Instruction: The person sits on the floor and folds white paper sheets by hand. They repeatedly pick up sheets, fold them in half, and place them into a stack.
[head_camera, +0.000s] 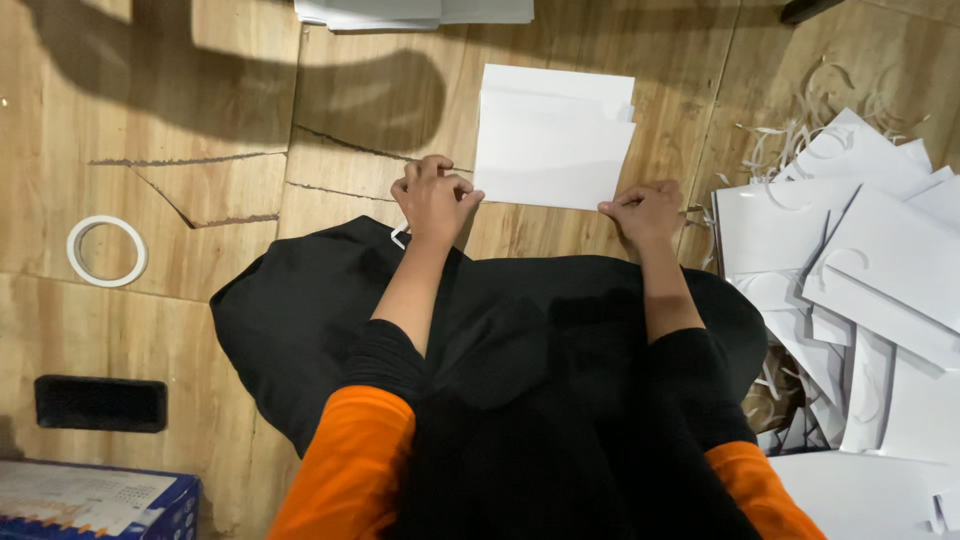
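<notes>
A folded white paper sheet (553, 140) is being held flat on the wooden floor (200, 110), just ahead of the person's knees, which are covered by black cloth (500, 340). Its near edge is being pinched at both corners: the left hand (436, 196) is closed in a loose fist at the near left corner, with a small strip of white seemingly being gripped between thumb and fingers, and the right hand (650, 213) is closed on the near right corner. The rest of the sheet is lying beyond the hands, away from the body.

The paper is judged to be light, thin and easily creased; it would likely slide on the smooth floor and is best taken by its edges or corners, as is being done here.

To the right, a loose heap of white paper pieces (870, 250) is lying with curled paper shreds (800, 135) behind it. A roll of white tape (107, 250) is lying well apart to the left, and a blue box (100, 505) is sitting at the lower left.
</notes>
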